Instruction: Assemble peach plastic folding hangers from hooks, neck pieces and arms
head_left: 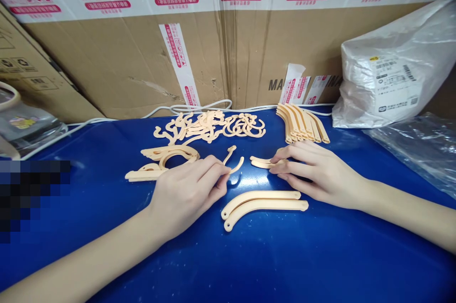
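My left hand (192, 189) is closed in a pinch on a small beige plastic hook (238, 165), whose curved end and another thin end stick out past the fingertips. My right hand (320, 170) has its fingers closed around the end of a pair of beige curved plastic arms (261, 162); their far ends are hidden by the fingers. Between and below the hands, two longer curved arms (263, 201) with holed ends lie side by side on the blue table (270, 260). Left of my left hand rest folded beige pieces (144, 175), partly hidden behind it.
A loose pile of beige hooks and rings (206, 125) lies at the back middle. Stacked curved arms (301, 125) sit behind my right hand. A cardboard box (131, 51), a white cable (153, 112) and a white plastic bag (388, 75) border the table.
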The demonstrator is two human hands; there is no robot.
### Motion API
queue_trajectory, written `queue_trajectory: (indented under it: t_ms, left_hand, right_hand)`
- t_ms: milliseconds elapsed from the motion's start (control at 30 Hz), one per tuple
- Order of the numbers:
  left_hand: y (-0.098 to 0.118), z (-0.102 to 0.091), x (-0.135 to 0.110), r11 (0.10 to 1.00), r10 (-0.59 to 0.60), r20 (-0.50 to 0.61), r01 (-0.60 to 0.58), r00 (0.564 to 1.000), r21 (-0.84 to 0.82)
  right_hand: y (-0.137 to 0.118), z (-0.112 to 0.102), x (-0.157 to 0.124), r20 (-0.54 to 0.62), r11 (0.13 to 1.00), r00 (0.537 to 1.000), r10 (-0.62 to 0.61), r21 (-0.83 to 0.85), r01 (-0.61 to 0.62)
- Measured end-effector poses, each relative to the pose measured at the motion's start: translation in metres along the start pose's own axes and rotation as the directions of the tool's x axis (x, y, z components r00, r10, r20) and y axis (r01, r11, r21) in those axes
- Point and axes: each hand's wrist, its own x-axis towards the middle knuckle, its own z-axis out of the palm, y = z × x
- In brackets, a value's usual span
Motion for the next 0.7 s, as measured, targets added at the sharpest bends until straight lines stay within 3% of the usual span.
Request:
queue_trajectory:
  t_ms: [433, 700]
  left_hand:
    - [0.0001, -0.0026, 0.0002, 0.993, 0.004, -0.088, 0.006, 0.996, 0.117]
    - [0.0011, -0.0088, 0.0029, 0.998, -0.066, -0.175, 0.064, 0.982, -0.017]
  right_hand:
    - [-0.0005, -0.0007, -0.0007, -0.018, 0.999, 1.000, -0.023, -0.027, 0.023]
    - [-0.0015, -0.0019, -0.0012, -0.032, 0.999, 0.999, -0.029, -0.034, 0.028]
